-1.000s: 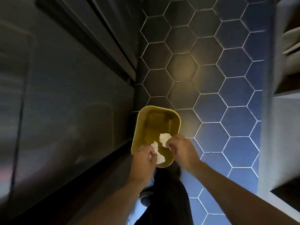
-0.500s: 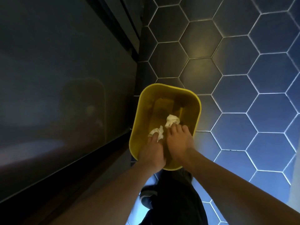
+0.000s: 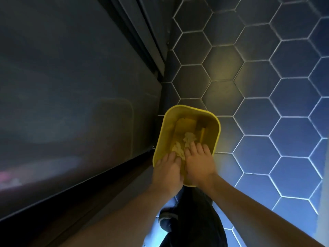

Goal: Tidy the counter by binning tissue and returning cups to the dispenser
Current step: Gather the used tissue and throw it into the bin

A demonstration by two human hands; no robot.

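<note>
A yellow bin (image 3: 218, 129) stands on the floor next to the cabinet base. Both my hands hover over its near rim, fingers stretched out and pointing into it. My left hand (image 3: 168, 172) and my right hand (image 3: 199, 163) are side by side, almost touching. Two crumpled tissue pieces lie inside the bin just beyond my fingertips: one (image 3: 190, 137) ahead of the right fingers, the other (image 3: 176, 148) between the two hands. Neither hand appears to grip them. No cups or dispenser are in view.
A dark glossy cabinet front (image 3: 71, 86) fills the left side, with a toe-kick recess below it. Dark hexagonal floor tiles (image 3: 284, 104) spread to the right. My dark trouser leg (image 3: 194, 221) and shoe (image 3: 166, 220) are directly under my arms.
My fingers have opened out flat, and the tissue pieces, held pinched a second ago, now sit lower inside the bin. The view has closed in on the bin.
</note>
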